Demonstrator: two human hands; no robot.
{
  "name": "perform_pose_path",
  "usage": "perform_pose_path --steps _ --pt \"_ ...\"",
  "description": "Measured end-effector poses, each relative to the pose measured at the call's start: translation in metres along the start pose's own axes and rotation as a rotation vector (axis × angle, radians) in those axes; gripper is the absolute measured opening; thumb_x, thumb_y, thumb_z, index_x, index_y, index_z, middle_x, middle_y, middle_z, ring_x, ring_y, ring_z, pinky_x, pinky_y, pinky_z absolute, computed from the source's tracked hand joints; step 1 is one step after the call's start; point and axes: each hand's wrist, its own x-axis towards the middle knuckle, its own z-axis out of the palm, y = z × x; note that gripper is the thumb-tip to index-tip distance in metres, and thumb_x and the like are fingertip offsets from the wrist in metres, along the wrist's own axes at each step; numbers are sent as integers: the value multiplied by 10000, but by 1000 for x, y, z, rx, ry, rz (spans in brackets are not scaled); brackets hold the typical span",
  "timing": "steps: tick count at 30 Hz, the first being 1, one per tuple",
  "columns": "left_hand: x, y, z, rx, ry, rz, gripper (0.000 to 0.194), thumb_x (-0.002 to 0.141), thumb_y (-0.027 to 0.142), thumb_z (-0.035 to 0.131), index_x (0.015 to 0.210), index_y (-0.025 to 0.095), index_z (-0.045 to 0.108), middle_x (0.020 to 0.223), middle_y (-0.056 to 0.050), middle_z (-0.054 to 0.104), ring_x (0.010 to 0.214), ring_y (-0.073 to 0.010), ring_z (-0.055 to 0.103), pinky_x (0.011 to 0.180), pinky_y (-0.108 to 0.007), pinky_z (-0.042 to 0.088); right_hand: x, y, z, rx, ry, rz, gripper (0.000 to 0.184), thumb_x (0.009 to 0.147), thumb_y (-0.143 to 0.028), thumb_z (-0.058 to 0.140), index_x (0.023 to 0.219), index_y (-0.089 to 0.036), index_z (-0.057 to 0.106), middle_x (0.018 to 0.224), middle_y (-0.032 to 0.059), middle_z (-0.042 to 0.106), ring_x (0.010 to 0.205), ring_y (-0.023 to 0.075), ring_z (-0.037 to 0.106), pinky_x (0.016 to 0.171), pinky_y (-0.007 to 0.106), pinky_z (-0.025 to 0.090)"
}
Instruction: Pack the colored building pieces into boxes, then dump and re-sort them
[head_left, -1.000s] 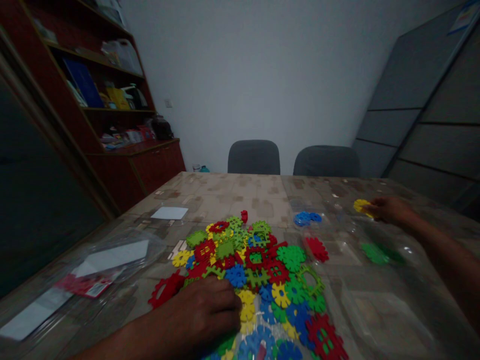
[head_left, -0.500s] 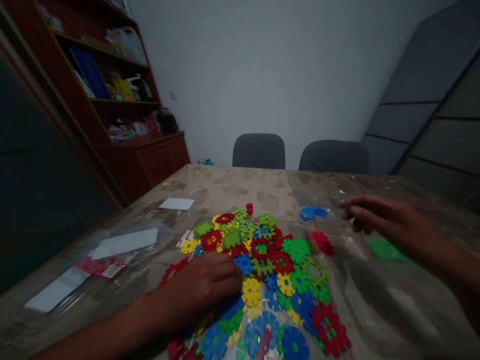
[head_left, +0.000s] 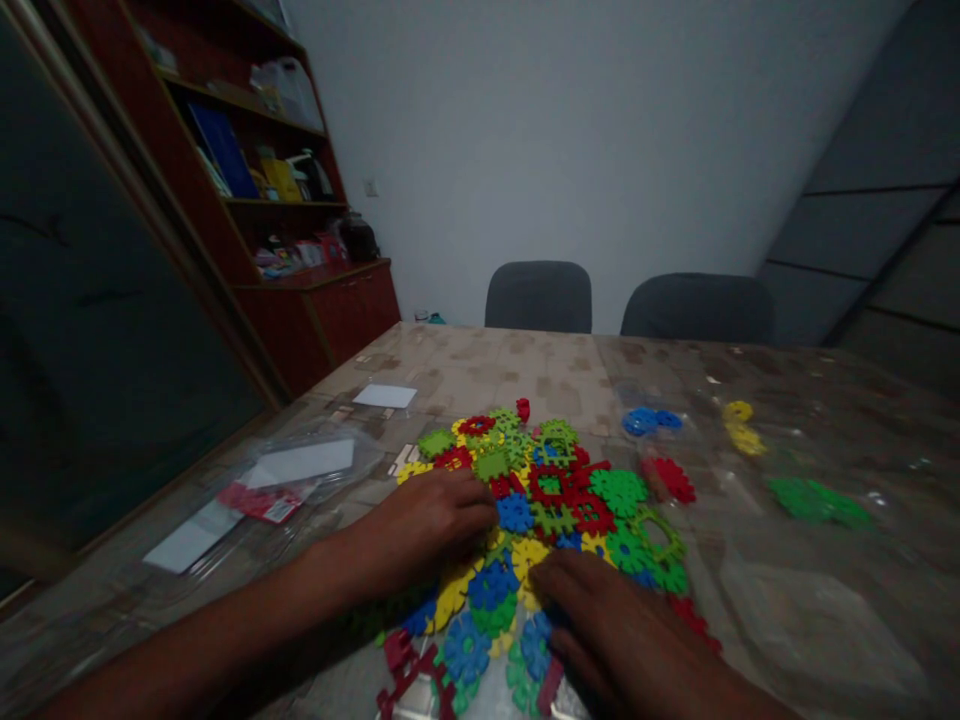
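Both hands lie palm-down on a heap of interlocking plastic gear-shaped pieces, and neither shows a pinch. The left hand rests on the heap's near left edge, its fingers close together and curved over the pieces. The right hand presses on the near side of the heap, with its fingers slightly spread and their tips on the pieces. Between the two hands sits a yellow gear, and nearer the body, just left of the right hand, lie a blue flower-shaped piece and a red lattice piece. The heap of red, green, blue and yellow pieces spreads forward past both hands' fingertips. Ahead of the right hand, apart from the heap, lie a small cluster of red pieces and blue pieces, and further right are yellow pieces and green pieces. Left of the left hand, a clear plastic bag holds a red label, and a white card lies beyond it on the desk. Past the desk's far edge stand two gray chairs, and a dark red bookcase stands well off to the left.
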Motion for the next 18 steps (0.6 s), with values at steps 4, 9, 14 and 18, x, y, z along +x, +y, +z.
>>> perform_pose_path --steps 4,9,14,18 --pt "-2 -2 0 13 0 -38 182 999 146 488 1012 179 666 931 -68 674 843 -189 630 726 -278 474 17 -18 8 10 93 -6 273 920 -189 536 1171 -246 628 1147 87 682 961 227 640 775 308 506" --pt "-3 -3 -2 16 -28 -48 173 992 146 498 971 178 667 906 -60 673 803 -179 631 692 -260 464 23 -12 18 88 93 71 230 975 -178 447 996 -226 671 982 68 703 798 185 646 664 274 471" --pt "-3 -2 -2 -11 -45 -42 166 991 141 511 914 171 655 874 -50 666 779 -162 625 681 -246 464 20 13 13 145 58 99 236 967 -182 471 785 -205 620 809 33 691 694 161 630 606 269 410" --pt "-4 -3 0 -15 -23 -38 157 985 140 522 903 175 651 880 -50 666 794 -166 630 703 -254 479 18 17 5 163 62 94 198 943 -159 488 785 -216 593 796 30 686 694 170 621 614 290 400"
